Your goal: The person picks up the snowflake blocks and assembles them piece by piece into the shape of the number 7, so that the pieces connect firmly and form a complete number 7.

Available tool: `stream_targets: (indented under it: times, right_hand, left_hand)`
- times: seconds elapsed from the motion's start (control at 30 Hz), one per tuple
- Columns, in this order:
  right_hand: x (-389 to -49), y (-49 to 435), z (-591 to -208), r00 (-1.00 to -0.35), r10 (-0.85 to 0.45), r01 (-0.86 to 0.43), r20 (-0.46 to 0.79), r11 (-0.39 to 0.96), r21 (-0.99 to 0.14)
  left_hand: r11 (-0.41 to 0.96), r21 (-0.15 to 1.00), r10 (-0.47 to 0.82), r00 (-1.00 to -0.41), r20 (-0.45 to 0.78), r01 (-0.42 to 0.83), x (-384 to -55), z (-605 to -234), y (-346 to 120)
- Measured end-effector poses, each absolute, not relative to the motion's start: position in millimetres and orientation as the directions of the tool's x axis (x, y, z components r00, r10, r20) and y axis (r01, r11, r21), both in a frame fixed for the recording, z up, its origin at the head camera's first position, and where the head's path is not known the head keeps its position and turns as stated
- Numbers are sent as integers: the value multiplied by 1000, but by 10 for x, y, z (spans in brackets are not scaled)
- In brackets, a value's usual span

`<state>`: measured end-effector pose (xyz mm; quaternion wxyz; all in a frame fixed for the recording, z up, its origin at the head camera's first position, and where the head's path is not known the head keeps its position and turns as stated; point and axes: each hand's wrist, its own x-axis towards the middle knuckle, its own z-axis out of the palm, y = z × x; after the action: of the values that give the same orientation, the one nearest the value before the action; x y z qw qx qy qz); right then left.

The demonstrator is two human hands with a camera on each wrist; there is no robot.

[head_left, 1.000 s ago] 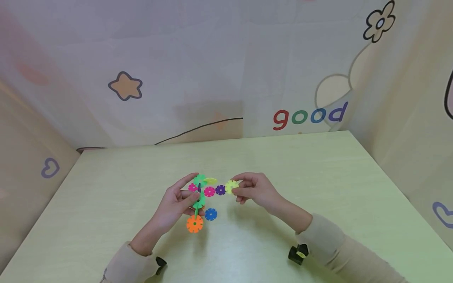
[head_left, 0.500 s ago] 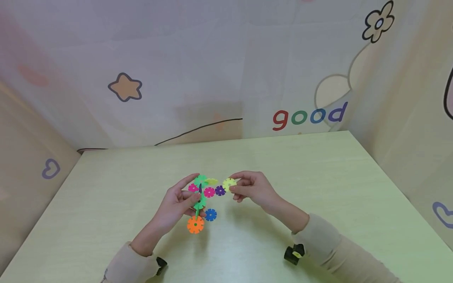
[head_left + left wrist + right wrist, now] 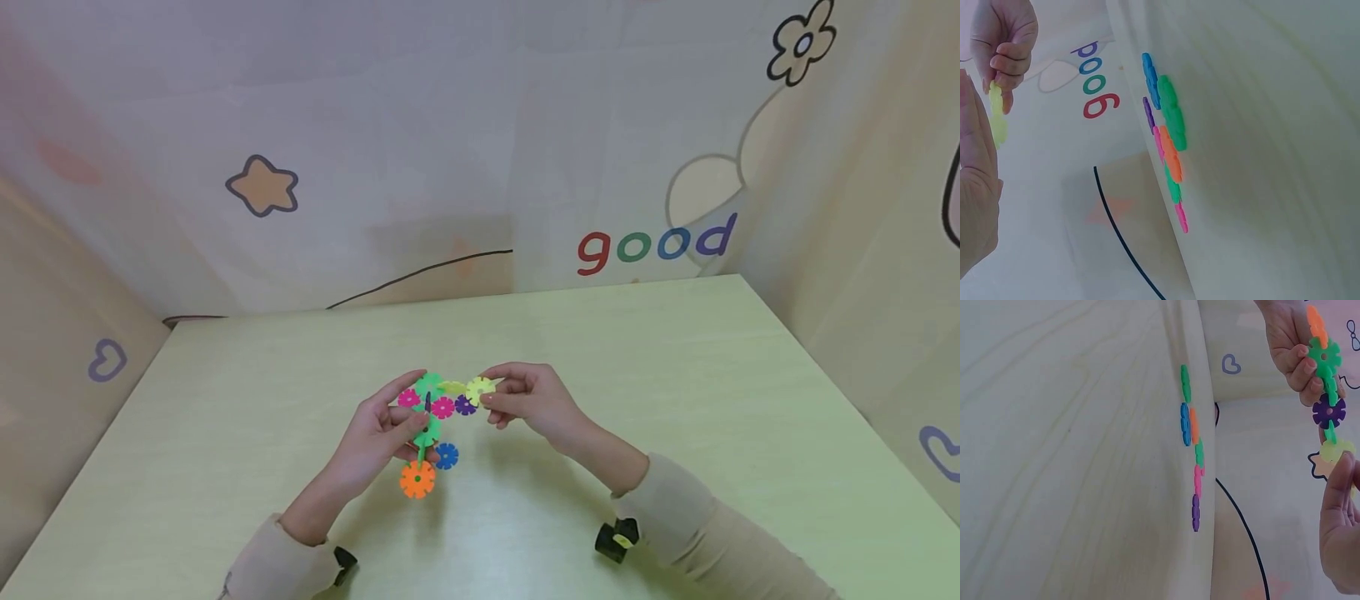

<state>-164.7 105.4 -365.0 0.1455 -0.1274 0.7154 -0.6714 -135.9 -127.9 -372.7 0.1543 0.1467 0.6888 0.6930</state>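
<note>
My left hand (image 3: 372,435) holds a chain of joined, notched plastic snowflake discs above the table. Along it run an orange disc (image 3: 417,480) at the near end, green discs (image 3: 1324,357), a purple disc (image 3: 1329,412), and a yellow disc (image 3: 452,388) seen edge-on at the far end. Between thumb and fingers my right hand (image 3: 536,407) pinches a second yellow disc (image 3: 480,390), its edge right beside the chain's yellow one. In the left wrist view, the left hand's fingers hide the chain, while the pinched disc shows below the right fingertips.
Loose discs lie on the table (image 3: 637,350) beneath the hands: a blue disc (image 3: 447,456), a purple disc (image 3: 465,405), two pink ones (image 3: 442,407), plus orange (image 3: 1170,154) and green (image 3: 1171,112) ones. A printed cloth backdrop (image 3: 420,150) stands behind the table.
My right hand has moved left with its yellow disc, closing the gap to the chain's yellow end. The left hand and chain have shifted slightly to the right.
</note>
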Motion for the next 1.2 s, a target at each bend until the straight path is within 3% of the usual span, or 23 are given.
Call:
stream_targets:
  times: [0.7, 1.2]
  right_hand:
    - [-1584, 1001, -3660, -929, -368, 24, -25, 9, -1000]
    - [-1524, 901, -3647, -965, -262, 23, -29, 27, -999]
  left_hand:
    - [7, 1000, 433, -901, 0, 3, -1339, -3744, -1289]
    - [35, 997, 455, -890, 40, 63, -1305, -3729, -1310]
